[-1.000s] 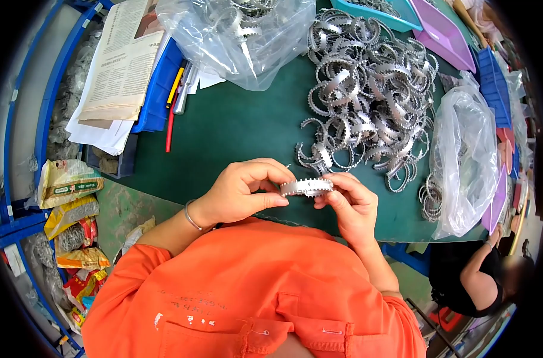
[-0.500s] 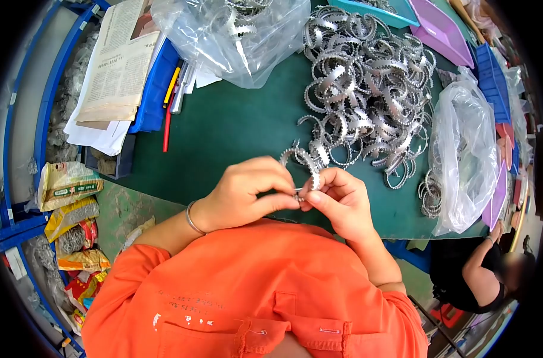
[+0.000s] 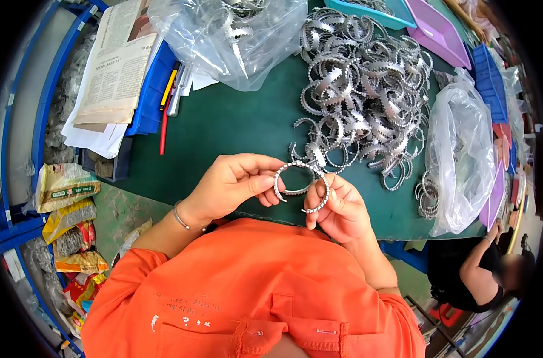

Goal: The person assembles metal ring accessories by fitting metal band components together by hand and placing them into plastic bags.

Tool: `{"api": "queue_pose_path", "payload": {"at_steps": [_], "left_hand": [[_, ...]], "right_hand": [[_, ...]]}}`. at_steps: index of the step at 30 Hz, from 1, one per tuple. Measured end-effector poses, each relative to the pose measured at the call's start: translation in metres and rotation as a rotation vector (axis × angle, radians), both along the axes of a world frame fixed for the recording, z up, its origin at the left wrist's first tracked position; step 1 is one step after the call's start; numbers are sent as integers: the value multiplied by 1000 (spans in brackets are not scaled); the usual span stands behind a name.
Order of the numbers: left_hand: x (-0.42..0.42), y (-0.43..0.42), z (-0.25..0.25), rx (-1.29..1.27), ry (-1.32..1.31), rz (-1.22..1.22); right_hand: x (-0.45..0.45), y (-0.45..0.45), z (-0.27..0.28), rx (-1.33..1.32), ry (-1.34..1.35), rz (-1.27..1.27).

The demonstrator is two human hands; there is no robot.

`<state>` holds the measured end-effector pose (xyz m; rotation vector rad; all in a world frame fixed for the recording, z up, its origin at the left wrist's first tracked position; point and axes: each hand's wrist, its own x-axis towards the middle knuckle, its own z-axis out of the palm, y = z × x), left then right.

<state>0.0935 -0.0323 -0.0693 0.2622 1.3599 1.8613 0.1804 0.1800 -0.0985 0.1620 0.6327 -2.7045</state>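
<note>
An open silver cuff bracelet (image 3: 298,163) with a notched, beaded-looking band is held between my two hands, just in front of my chest at the table's edge. My left hand (image 3: 238,182) pinches its left side between thumb and fingers. On the other side, my right hand (image 3: 338,206) grips the band near its right end. The gap of the cuff faces down toward me. Just beyond my hands lies a large tangled pile of similar silver cuffs (image 3: 367,89), whose nearest pieces come close to the held one.
A clear plastic bag (image 3: 247,53) with more cuffs sits at the back; another bag (image 3: 459,155) lies right. Newspaper (image 3: 113,77) rests on a blue tray (image 3: 152,95) near pens (image 3: 164,128). Purple (image 3: 438,33) and teal (image 3: 373,15) trays stand behind. A person (image 3: 471,271) sits at right.
The cuff has turned so its round opening now faces up to me. My hands have moved slightly apart, each on one side of it.
</note>
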Motion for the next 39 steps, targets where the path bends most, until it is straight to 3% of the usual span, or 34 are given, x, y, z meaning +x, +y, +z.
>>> {"api": "queue_pose_path", "payload": {"at_steps": [39], "left_hand": [[-2, -2, 1, 55, -33, 30]], "right_hand": [[-2, -4, 2, 203, -151, -33]]}}
